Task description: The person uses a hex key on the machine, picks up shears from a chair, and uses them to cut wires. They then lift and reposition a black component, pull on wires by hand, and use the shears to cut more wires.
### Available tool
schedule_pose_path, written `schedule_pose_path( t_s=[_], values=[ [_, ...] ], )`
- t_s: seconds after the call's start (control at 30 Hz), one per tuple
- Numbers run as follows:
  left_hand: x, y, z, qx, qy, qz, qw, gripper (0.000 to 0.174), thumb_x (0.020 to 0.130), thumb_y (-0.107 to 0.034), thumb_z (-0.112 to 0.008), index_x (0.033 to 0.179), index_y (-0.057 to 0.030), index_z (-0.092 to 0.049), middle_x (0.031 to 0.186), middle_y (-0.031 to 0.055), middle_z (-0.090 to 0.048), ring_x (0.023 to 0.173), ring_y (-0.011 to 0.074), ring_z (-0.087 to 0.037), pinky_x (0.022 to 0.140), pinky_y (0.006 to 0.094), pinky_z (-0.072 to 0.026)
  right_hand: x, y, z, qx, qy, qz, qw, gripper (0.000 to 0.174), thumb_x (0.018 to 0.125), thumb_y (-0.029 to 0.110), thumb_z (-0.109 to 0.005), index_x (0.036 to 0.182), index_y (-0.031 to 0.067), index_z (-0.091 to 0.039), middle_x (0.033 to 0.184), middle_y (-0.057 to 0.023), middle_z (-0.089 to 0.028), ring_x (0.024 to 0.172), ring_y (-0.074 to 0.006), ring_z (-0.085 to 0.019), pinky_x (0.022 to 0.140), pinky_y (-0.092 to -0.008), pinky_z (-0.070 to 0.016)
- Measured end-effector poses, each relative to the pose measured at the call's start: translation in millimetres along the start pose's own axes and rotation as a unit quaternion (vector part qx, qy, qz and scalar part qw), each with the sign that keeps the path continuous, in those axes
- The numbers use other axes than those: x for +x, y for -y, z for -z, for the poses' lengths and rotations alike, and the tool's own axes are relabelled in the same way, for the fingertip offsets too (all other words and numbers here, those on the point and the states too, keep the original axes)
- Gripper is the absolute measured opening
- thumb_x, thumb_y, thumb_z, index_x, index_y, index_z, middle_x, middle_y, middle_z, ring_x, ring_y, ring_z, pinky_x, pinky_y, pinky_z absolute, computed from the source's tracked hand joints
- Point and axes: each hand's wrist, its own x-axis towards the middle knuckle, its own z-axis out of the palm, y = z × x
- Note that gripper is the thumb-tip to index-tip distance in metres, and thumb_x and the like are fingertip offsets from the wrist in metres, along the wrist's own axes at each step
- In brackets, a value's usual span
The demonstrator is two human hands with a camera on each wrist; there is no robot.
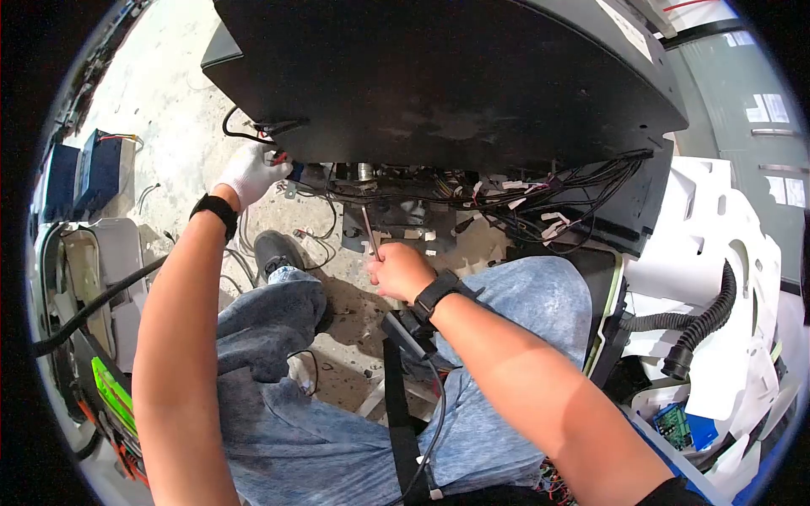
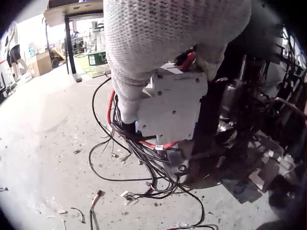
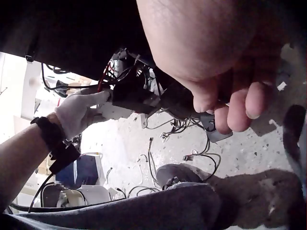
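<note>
In the head view my left hand (image 1: 253, 173), in a white glove, is under the left edge of a large black panel (image 1: 405, 84). The left wrist view shows its fingers around the upper part of a pale box (image 2: 175, 108) with small screws, red and black cables running beside it. My bare right hand (image 1: 401, 271) holds a thin metal rod (image 1: 369, 226) that points up toward the parts below the panel. In the right wrist view the fingers of my right hand (image 3: 225, 72) are curled, and the rod cannot be made out there.
Black cables with white connectors (image 1: 557, 207) hang under the panel's right side. Loose cables (image 2: 148, 177) lie on the speckled floor. Two dark blue boxes (image 1: 99, 173) stand far left. White shells and a ribbed black hose (image 1: 713, 320) are at the right.
</note>
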Motion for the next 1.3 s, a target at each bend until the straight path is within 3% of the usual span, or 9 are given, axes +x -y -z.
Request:
schedule_pose_path(
  t_s=[0.13,0.2,0.3,0.4,0.53,0.7,0.8,1.27,1.3],
  values=[
    [-6.9,-21.5,12.0,0.118,0.008,0.015,0.993,0.037,0.075,-0.029,-0.068,0.097,0.0003,-0.064,0.086,0.0202,-0.065,0.08,0.0302,-0.063,0.073,0.0361,-0.0474,8.9,-17.7,-3.4,0.02,-0.015,0.02,0.999,0.017,0.085,0.013,-0.056,0.084,-0.0034,-0.058,0.07,-0.007,-0.061,0.056,-0.0151,-0.059,0.049,-0.0286,-0.0489],
    [-4.1,-16.6,10.9,0.115,0.011,0.055,0.992,0.038,0.074,-0.027,-0.07,0.102,-0.0015,-0.063,0.091,0.0178,-0.066,0.084,0.028,-0.063,0.075,0.0347,-0.0479,15.7,-28.7,-5.1,-0.014,-0.026,0.046,0.999,0.024,0.077,0.021,-0.057,0.076,-0.003,-0.062,0.076,-0.0226,-0.063,0.073,-0.0366,-0.062,0.068,-0.0432,-0.0492],
    [-20.6,-46.2,25.8,0.02,0.059,0.097,0.993,0.048,0.074,-0.018,-0.072,0.117,-0.0044,-0.057,0.099,0.0118,-0.066,0.092,0.0197,-0.061,0.082,0.0298,-0.0473,-1.4,-1.9,8.7,0.046,0.019,-0.025,0.998,0.018,0.082,0.015,-0.057,0.084,-0.0025,-0.059,0.071,-0.0128,-0.064,0.063,-0.0197,-0.063,0.06,-0.0353,-0.0509],
    [-14.8,-24.1,22.6,0.002,0.079,0.011,0.997,0.053,0.074,-0.024,-0.072,0.118,-0.0005,-0.054,0.09,0.0081,-0.065,0.081,0.0152,-0.058,0.074,0.0293,-0.0462,-7.5,9.7,10.9,0.104,0.043,-0.075,0.991,0.018,0.085,0.014,-0.056,0.086,-0.0031,-0.058,0.073,-0.0118,-0.064,0.062,-0.0179,-0.062,0.055,-0.0319,-0.0508],
    [5.0,19.8,-1.0,-0.146,0.09,-0.034,0.985,0.052,0.073,-0.012,-0.072,0.119,0.0008,-0.051,0.097,0.0111,-0.064,0.086,0.0168,-0.059,0.078,0.029,-0.0467,-0.1,-2.9,3.6,0.049,0.045,-0.057,0.996,0.019,0.087,0.017,-0.053,0.085,-0.0025,-0.057,0.073,-0.0096,-0.064,0.058,-0.017,-0.061,0.052,-0.0301,-0.0504],
    [-6.3,-3.8,5.1,-0.103,0.047,0.005,0.994,0.018,0.068,-0.011,-0.071,0.081,-0.0051,-0.06,0.072,0.0066,-0.061,0.071,0.0165,-0.058,0.067,0.0314,-0.0464,1.7,-3.9,9.8,0.011,0.076,-0.094,0.993,0.016,0.089,0.018,-0.053,0.086,0.0018,-0.056,0.077,-0.007,-0.063,0.054,-0.0101,-0.057,0.048,-0.0241,-0.0466],
    [-8.7,0.4,3.5,-0.227,0.032,0.029,0.973,0.013,0.068,-0.008,-0.069,0.074,-0.0064,-0.057,0.066,0.0026,-0.056,0.066,0.0147,-0.053,0.062,0.0305,-0.0439,6.9,1.9,11.8,-0.013,0.069,-0.112,0.991,0.017,0.089,0.018,-0.053,0.089,0.0015,-0.057,0.079,-0.0067,-0.064,0.055,-0.0098,-0.057,0.049,-0.0239,-0.0474],
    [-10.7,-2.3,25.1,-0.242,0.007,0.066,0.968,0.027,0.071,-0.013,-0.066,0.094,-0.0001,-0.06,0.078,0.0129,-0.064,0.068,0.0175,-0.061,0.065,0.0319,-0.0493,11.5,19.8,-1.1,-0.017,0.073,-0.118,0.99,0.016,0.09,0.017,-0.054,0.089,0.0023,-0.059,0.081,-0.0047,-0.065,0.056,-0.0088,-0.057,0.051,-0.0238,-0.0474],
    [-10.6,0.7,23.3,-0.259,0.006,0.062,0.964,0.019,0.074,-0.008,-0.064,0.092,-0.0034,-0.058,0.073,0.0073,-0.063,0.057,0.0151,-0.062,0.05,0.0292,-0.0506,10.8,16.9,0.5,-0.017,0.072,-0.118,0.99,0.016,0.09,0.017,-0.054,0.089,0.0023,-0.059,0.081,-0.0047,-0.065,0.056,-0.0088,-0.057,0.051,-0.0238,-0.0474]
  ],
)
